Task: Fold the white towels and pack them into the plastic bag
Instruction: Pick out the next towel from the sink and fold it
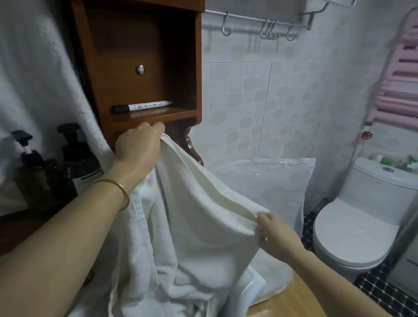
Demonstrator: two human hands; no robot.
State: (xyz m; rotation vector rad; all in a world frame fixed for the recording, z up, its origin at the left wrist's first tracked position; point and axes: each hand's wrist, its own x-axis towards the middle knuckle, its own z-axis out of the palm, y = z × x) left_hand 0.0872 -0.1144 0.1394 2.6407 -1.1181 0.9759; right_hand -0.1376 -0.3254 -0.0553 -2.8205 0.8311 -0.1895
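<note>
White terry towel (pixel 196 209) is held up above a pale wooden surface (pixel 288 315), and its lower part is heaped there in loose folds. At far left, two dark pump bottles (pixel 75 165) are noted, standing clear of the work. The left hand (pixel 139 142) is positioned high, just under the shelf of a brown wooden wall cabinet (pixel 136 57) on which a black-and-white marker pen (pixel 143 105) lies. Its grip is pinched closed on one upper corner of the towel. The right hand (pixel 276 235), lower and nearer the camera, is pinched on the same top edge further along. The edge is judged to be held taut between the two grips so that the cloth can be spread and squared for a first fold. The held edge runs from upper left down to lower right. It is taken as the towel's long axis, as far as can be told, and the body hangs down from it. Behind the towel, a clear plastic bag (pixel 273 182) is propped against the tiled wall; its mouth cannot be made out. A white toilet (pixel 357 229) is recorded at right, well apart.
</note>
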